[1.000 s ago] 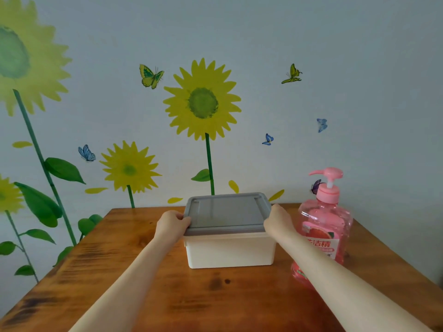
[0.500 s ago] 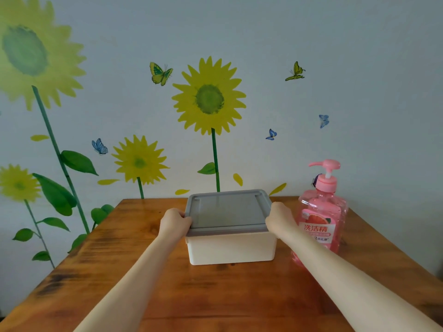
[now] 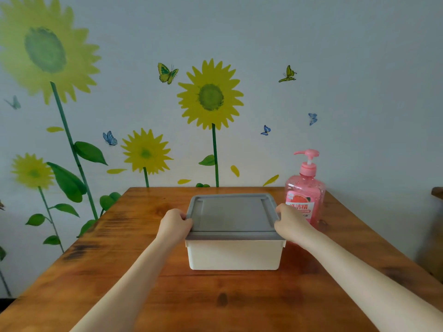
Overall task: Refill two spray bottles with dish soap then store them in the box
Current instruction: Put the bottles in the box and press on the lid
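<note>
Box (image 3: 233, 255) lid (image 3: 231, 215) unmoved — left hand (image 3: 176, 225) and right hand (image 3: 290, 224) still grip its edges, seemingly.

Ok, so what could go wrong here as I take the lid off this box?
The soap bottle stands right behind your right hand, so swinging the lid off that way could tip it. Your left hand grips the lid too, leaving nothing holding the box down, so a tight lid may lift it.

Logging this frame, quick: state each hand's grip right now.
Left hand: grips the left edge of the gray lid.
Right hand: grips the right edge of the gray lid.
</note>
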